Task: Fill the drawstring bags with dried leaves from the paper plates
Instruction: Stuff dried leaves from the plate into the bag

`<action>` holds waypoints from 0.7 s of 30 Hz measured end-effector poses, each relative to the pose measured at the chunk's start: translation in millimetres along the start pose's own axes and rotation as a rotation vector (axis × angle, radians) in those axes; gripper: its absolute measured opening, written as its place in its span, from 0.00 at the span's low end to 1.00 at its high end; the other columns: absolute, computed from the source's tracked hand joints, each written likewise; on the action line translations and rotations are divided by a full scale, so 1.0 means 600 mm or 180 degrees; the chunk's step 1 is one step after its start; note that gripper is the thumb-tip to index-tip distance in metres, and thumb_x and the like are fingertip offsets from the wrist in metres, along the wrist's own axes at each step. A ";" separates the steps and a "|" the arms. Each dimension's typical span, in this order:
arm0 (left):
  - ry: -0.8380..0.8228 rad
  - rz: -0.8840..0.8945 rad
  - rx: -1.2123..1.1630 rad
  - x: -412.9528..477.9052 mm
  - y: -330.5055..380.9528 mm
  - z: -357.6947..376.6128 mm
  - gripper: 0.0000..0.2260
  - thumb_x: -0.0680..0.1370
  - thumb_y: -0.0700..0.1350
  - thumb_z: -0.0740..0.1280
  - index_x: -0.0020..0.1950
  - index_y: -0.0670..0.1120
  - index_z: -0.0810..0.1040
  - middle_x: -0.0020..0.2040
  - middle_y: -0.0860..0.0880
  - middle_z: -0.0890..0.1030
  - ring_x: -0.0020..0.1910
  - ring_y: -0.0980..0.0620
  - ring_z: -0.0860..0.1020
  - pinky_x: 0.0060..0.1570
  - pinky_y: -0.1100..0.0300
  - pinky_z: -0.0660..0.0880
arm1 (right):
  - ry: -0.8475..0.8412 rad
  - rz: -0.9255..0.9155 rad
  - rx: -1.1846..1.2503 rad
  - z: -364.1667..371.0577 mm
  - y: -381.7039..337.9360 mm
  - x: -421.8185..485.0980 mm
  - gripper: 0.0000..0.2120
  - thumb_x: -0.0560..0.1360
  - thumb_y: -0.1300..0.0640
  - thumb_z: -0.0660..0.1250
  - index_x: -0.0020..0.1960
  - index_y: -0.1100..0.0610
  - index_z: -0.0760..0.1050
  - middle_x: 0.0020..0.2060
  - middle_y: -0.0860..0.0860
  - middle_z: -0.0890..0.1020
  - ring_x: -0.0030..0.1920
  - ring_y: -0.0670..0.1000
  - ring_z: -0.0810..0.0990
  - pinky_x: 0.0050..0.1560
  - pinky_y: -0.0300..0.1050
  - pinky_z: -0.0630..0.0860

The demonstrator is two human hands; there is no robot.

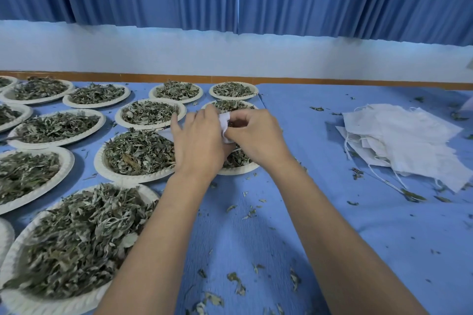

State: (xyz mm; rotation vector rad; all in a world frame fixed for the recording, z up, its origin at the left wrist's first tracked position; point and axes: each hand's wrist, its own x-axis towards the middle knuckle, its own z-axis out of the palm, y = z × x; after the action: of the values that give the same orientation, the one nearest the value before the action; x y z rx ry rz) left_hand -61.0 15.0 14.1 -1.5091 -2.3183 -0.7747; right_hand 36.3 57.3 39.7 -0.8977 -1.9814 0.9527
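Note:
A small white drawstring bag (225, 123) is held between both hands above a paper plate (240, 169) of dried leaves. My left hand (198, 140) holds the bag's left side, fingers partly spread. My right hand (256, 133) has its fingers curled at the bag's mouth, pinching the cloth and some leaves. Most of the bag is hidden behind the hands. Several more paper plates heaped with dried leaves, such as the nearest plate (76, 245) and another plate (135, 153), fill the left half of the table.
A loose pile of empty white drawstring bags (404, 140) lies at the right on the blue tablecloth (358, 225). Leaf crumbs are scattered over the cloth. A white wall and blue curtains stand behind the table's far edge.

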 end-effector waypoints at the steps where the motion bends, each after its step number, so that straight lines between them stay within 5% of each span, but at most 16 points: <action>1: -0.0021 0.0120 0.0094 -0.001 0.000 0.001 0.23 0.71 0.54 0.69 0.60 0.44 0.68 0.57 0.46 0.77 0.63 0.44 0.71 0.70 0.44 0.53 | -0.0026 -0.0038 -0.0063 -0.001 0.001 -0.001 0.09 0.67 0.67 0.67 0.39 0.54 0.82 0.27 0.44 0.77 0.29 0.41 0.70 0.30 0.28 0.65; 5: 0.0016 0.0261 0.0149 -0.004 -0.002 0.004 0.24 0.72 0.55 0.70 0.62 0.46 0.68 0.58 0.47 0.76 0.63 0.44 0.71 0.70 0.44 0.55 | -0.0100 0.0060 0.0033 -0.004 0.000 -0.001 0.09 0.67 0.67 0.68 0.38 0.55 0.81 0.28 0.45 0.79 0.33 0.42 0.75 0.37 0.33 0.71; 9: 0.0168 -0.0051 -0.0381 -0.002 -0.006 -0.001 0.22 0.71 0.53 0.70 0.60 0.46 0.70 0.55 0.46 0.78 0.59 0.43 0.74 0.65 0.47 0.63 | -0.0253 0.0403 0.0822 -0.011 -0.002 0.006 0.10 0.69 0.65 0.73 0.44 0.53 0.78 0.42 0.50 0.83 0.44 0.46 0.81 0.51 0.42 0.79; 12: 0.0250 -0.0193 -0.0598 -0.002 -0.008 -0.004 0.23 0.70 0.52 0.71 0.62 0.46 0.70 0.55 0.46 0.78 0.59 0.43 0.74 0.62 0.48 0.65 | 0.0029 0.0211 0.0676 -0.013 0.000 0.009 0.10 0.68 0.64 0.74 0.42 0.53 0.76 0.40 0.47 0.81 0.43 0.46 0.80 0.50 0.43 0.79; 16: 0.0276 -0.0159 -0.0501 -0.004 -0.003 -0.001 0.20 0.71 0.51 0.69 0.59 0.46 0.70 0.53 0.47 0.77 0.57 0.44 0.74 0.56 0.50 0.65 | 0.0046 -0.0186 0.0388 -0.007 -0.005 0.002 0.06 0.70 0.65 0.71 0.39 0.54 0.80 0.31 0.41 0.80 0.32 0.36 0.77 0.36 0.29 0.73; 21: 0.0245 -0.0124 -0.0552 -0.007 -0.014 0.001 0.16 0.72 0.50 0.67 0.58 0.47 0.71 0.52 0.49 0.78 0.56 0.45 0.74 0.56 0.51 0.63 | -0.0540 0.0025 0.0344 -0.003 -0.010 0.002 0.10 0.74 0.65 0.61 0.42 0.56 0.81 0.39 0.47 0.83 0.43 0.43 0.78 0.51 0.41 0.74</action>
State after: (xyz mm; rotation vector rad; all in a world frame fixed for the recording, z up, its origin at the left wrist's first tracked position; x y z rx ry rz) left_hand -66.7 10.0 9.2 -1.4777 -2.2810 -1.0495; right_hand 35.6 56.0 45.6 -0.7872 -2.0461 1.1621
